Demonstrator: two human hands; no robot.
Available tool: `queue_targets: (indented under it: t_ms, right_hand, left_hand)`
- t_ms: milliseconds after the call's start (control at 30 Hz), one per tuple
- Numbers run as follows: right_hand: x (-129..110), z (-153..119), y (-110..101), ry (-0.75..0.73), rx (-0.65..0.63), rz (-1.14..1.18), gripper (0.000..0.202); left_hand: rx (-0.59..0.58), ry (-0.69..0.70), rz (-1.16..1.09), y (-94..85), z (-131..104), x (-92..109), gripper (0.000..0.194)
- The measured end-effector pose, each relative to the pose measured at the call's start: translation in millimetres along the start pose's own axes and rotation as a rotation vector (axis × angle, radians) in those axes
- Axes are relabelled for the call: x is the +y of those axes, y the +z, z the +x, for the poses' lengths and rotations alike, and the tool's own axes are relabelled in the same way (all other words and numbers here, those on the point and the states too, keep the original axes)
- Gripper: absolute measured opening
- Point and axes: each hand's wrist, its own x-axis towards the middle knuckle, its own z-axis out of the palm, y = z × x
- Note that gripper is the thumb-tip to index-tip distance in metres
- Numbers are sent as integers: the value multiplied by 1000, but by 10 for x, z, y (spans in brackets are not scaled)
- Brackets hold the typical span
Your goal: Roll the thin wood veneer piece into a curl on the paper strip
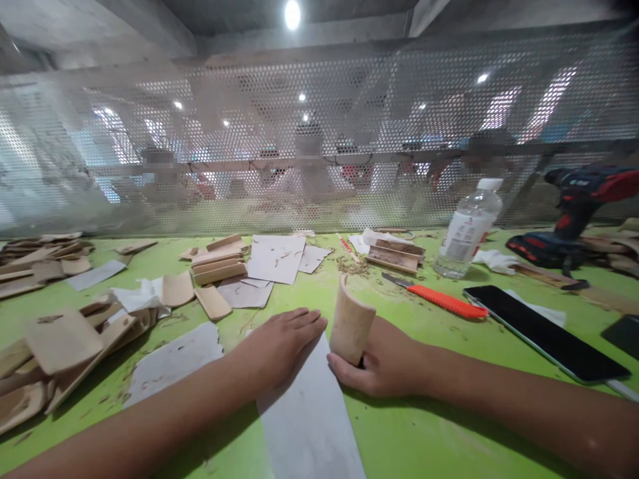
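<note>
A curved piece of bamboo (349,326) stands upright in my right hand (389,359), thumb in front and fingers behind it, just off the right edge of a long white paper strip (312,419). Flat on that strip lies my left hand (282,346), its fingers stretched out toward the bamboo but apart from it. Beyond my right hand rests an orange utility knife (444,299) with its blade out, pointing left.
Bamboo pieces (64,339) are heaped at left, with more at the back around white paper sheets (277,258). On the right are a plastic bottle (466,229), a phone (544,332) with a cable, and a cordless drill (569,219). A perforated metal screen (309,133) borders the green table (419,426).
</note>
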Motion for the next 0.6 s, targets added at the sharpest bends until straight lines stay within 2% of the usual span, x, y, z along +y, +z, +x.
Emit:
queue_targets:
  t_ms: [600]
  right_hand:
    - [10,-9,21,-2,6,-20,45]
  left_hand:
    - [-3,6,-14,-24,1,5,49]
